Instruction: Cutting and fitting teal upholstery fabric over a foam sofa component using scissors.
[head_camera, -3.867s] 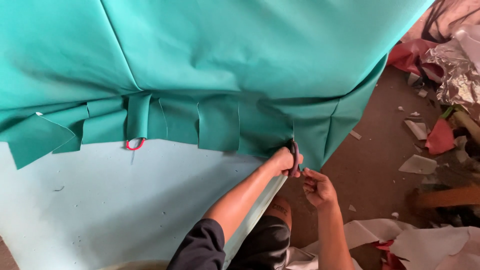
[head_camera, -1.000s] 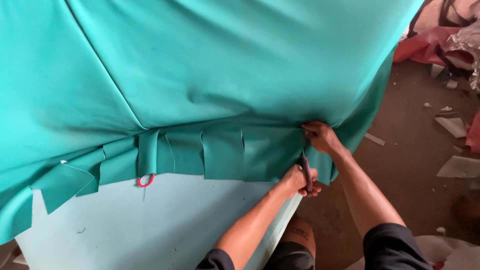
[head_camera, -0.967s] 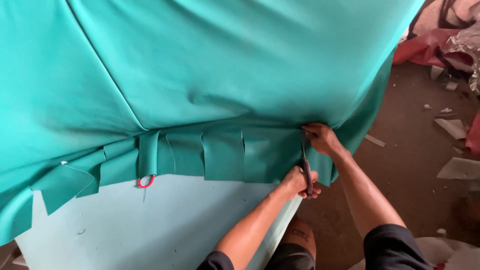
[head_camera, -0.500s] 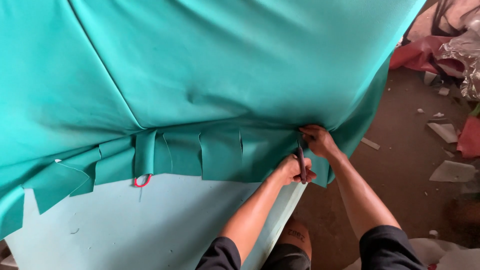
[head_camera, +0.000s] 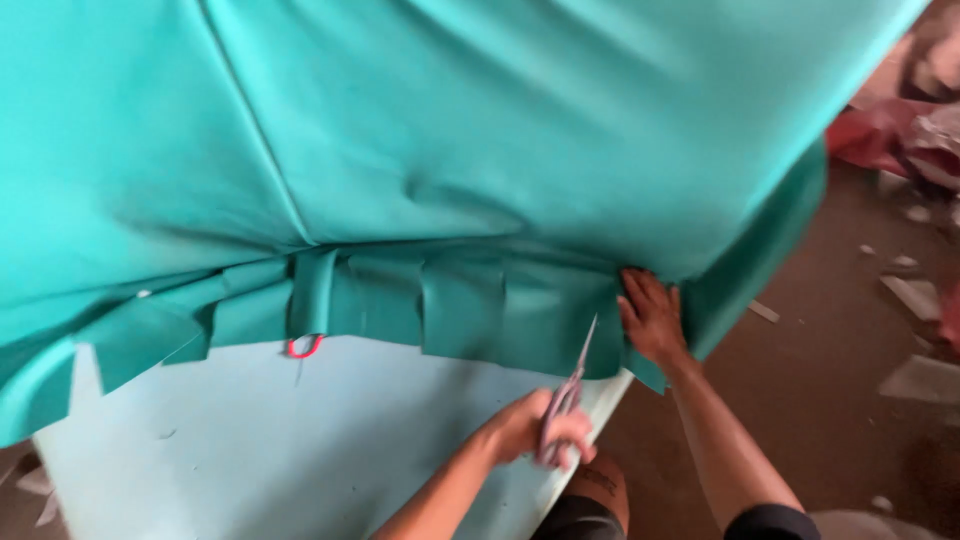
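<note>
Scissors (head_camera: 570, 395): one pair, long axis near upright, tips pointing up, slightly right, at lower edge of fabric (head_camera: 480, 150). Left hand (head_camera: 535, 430) clenched round handles, just off panel (head_camera: 300, 440) edge. Right hand (head_camera: 652, 318) flat, fingers spread, pressed on fabric beside blades; grasping nothing. Fabric hem cut into flaps (head_camera: 460, 315), about five countable. One red loop (head_camera: 303, 346) under hem at left. Floor (head_camera: 840, 400) at right open, several scraps (head_camera: 915, 295) scattered.

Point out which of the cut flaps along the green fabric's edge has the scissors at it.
The rightmost flap, beside the right hand pressing the fabric. The scissors in the left hand point up at its lower edge; the other flaps lie further left.
</note>
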